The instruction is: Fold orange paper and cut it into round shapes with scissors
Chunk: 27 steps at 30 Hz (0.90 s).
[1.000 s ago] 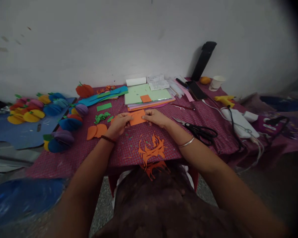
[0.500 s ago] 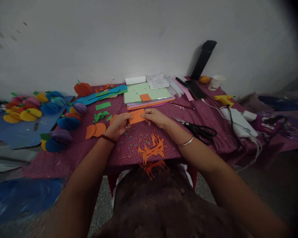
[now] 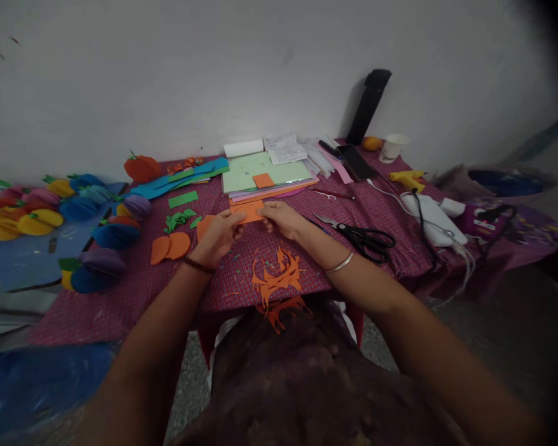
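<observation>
Between my two hands is a piece of orange paper (image 3: 248, 212), held over the near middle of the table. My left hand (image 3: 222, 234) pinches its left end, and my right hand (image 3: 281, 220) grips the right end between thumb and fingers. Cut orange paper scraps (image 3: 279, 279) lie below my hands, some hanging over the table edge onto my lap. Left of my left hand are rounded orange paper pieces (image 3: 179, 246) and small green paper cut-outs (image 3: 179, 220). Black-handled scissors (image 3: 365, 238) rest beside my right forearm.
A paper stack (image 3: 246, 173) stands at the back with a small orange piece on top. Colourful paper pumpkins (image 3: 37, 210) crowd the left. To the right are a phone (image 3: 356, 162), a paper cup (image 3: 393, 148), a yellow glue gun (image 3: 408, 180) and a white corded box (image 3: 434, 220).
My view has turned slightly right, so everything sits further left in the picture. Both hands still hold the orange paper, which now appears flatter.
</observation>
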Each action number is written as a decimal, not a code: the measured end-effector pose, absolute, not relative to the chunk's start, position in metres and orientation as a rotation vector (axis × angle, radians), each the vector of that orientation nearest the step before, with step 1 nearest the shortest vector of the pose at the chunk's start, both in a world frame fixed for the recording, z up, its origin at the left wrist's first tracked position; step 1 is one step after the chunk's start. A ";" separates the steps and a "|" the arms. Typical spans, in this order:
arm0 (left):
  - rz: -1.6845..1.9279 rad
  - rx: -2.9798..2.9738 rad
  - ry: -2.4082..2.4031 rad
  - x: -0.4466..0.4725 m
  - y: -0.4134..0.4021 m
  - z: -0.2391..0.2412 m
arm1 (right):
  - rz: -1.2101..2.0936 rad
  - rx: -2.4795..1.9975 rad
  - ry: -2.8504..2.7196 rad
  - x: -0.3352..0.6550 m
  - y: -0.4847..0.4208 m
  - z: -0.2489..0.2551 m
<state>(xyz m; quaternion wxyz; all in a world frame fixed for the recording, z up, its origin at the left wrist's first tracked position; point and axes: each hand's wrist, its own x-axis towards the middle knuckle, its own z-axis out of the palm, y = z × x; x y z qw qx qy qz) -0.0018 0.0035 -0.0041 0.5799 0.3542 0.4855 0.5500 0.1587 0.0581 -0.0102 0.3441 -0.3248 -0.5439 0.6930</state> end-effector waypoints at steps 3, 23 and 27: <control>1.449 0.947 1.058 0.009 0.000 -0.007 | 1.535 -0.764 -1.502 0.155 0.058 -0.013; 1.681 0.806 0.968 0.020 -0.001 -0.013 | 1.221 -0.679 -1.550 0.150 0.054 -0.019; 1.667 0.798 0.971 0.019 -0.002 -0.011 | 1.154 -0.708 -1.575 0.150 0.055 -0.020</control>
